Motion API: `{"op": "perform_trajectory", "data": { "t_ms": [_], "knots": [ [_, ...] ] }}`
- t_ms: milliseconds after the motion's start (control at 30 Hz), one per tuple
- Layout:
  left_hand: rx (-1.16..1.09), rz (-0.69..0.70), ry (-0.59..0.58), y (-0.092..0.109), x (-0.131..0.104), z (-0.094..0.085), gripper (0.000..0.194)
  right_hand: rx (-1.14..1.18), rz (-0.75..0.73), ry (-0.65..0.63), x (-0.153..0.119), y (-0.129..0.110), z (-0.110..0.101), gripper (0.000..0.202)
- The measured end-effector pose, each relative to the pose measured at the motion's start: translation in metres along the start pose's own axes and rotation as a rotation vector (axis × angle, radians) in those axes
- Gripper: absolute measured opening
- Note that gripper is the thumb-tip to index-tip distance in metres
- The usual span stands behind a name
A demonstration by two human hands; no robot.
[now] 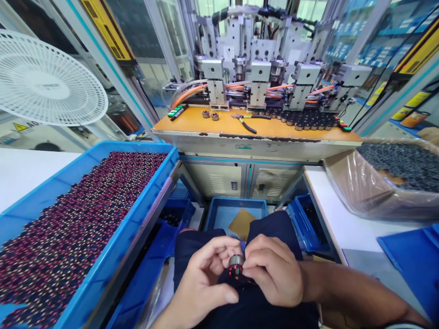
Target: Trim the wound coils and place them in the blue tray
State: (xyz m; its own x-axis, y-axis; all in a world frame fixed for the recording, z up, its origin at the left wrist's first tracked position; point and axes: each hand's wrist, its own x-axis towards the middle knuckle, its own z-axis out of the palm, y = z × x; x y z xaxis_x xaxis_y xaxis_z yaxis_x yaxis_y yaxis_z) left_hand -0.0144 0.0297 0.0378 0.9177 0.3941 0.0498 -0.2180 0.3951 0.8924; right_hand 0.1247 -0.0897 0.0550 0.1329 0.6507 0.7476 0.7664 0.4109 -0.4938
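Above my lap I hold a small motor stator (pixel 236 266), a steel-grey ring with red and black parts on its near end. My left hand (pixel 206 278) has its fingers curled against the stator's far left side, while its thumb sticks out apart below. From the other side, my right hand (pixel 274 269) is closed, with thumb and index fingertips pinched at the stator's right edge. Those fingertips partly hide the stator, and whether something thin is pinched there too I cannot tell.
A blue tray (pixel 91 145) at left is heaped with red-and-black parts. Ahead, an orange bench (pixel 192 123) carries cutting pliers (pixel 245 122), two loose stators (pixel 210 115) and rows of dark parts (pixel 308 119) beneath a machine. A plastic-lined box (pixel 360 196) stands right; a fan (pixel 48 77) left.
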Motion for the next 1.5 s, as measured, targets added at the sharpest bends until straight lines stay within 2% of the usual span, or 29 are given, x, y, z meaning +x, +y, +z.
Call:
{"op": "perform_trajectory", "data": {
  "t_ms": [67, 133, 333, 600, 700, 800, 900, 1000, 1067, 1167, 1233, 1333, 1500],
  "knots": [
    [0.007, -0.100, -0.059, 0.001, -0.003, -0.003, 0.047, -0.017, -0.009, -0.008, 0.000, 0.003, -0.001, 0.017],
    [0.018, -0.138, -0.113, 0.002, -0.005, -0.006, 0.036, -0.030, -0.012, -0.017, 0.001, 0.005, -0.002, 0.017],
    [0.048, -0.061, -0.059, 0.004, -0.006, -0.002, 0.015, -0.064, -0.028, 0.011, 0.002, 0.005, -0.003, 0.017],
    [0.054, 0.097, -0.039, 0.002, -0.005, 0.003, 0.026, -0.155, 0.064, 0.061, 0.000, 0.001, -0.004, 0.012],
    [0.051, 0.159, -0.043, 0.002, -0.006, 0.004, 0.021, -0.147, 0.091, 0.064, 0.000, 0.001, -0.006, 0.010],
    [-0.012, 0.211, -0.040, 0.000, -0.008, 0.005, 0.018, -0.087, 0.050, 0.022, 0.002, 0.001, -0.010, 0.009],
    [-0.192, 0.230, -0.069, -0.003, -0.007, 0.007, 0.022, -0.018, -0.025, 0.008, 0.004, 0.002, -0.012, 0.011],
    [-0.364, 0.120, -0.072, -0.005, -0.001, 0.008, 0.027, -0.046, -0.116, 0.031, 0.001, 0.002, -0.009, 0.014],
    [-0.379, -0.042, -0.087, -0.005, 0.005, 0.008, 0.038, -0.083, -0.179, 0.046, -0.002, 0.003, -0.006, 0.015],
    [-0.334, -0.300, -0.224, -0.007, 0.012, 0.007, 0.051, -0.142, -0.238, 0.096, -0.005, 0.006, -0.002, 0.012],
    [-0.285, -0.339, -0.276, -0.009, 0.013, 0.005, 0.047, -0.181, -0.274, 0.108, -0.004, 0.009, -0.003, 0.009],
    [-0.165, -0.244, -0.209, -0.007, 0.010, 0.004, 0.033, -0.220, -0.293, 0.046, 0.000, 0.011, -0.008, 0.012],
    [-0.058, -0.080, -0.042, -0.003, 0.005, 0.009, 0.017, -0.246, -0.108, 0.026, 0.006, 0.007, -0.011, 0.015]
  ]
}}
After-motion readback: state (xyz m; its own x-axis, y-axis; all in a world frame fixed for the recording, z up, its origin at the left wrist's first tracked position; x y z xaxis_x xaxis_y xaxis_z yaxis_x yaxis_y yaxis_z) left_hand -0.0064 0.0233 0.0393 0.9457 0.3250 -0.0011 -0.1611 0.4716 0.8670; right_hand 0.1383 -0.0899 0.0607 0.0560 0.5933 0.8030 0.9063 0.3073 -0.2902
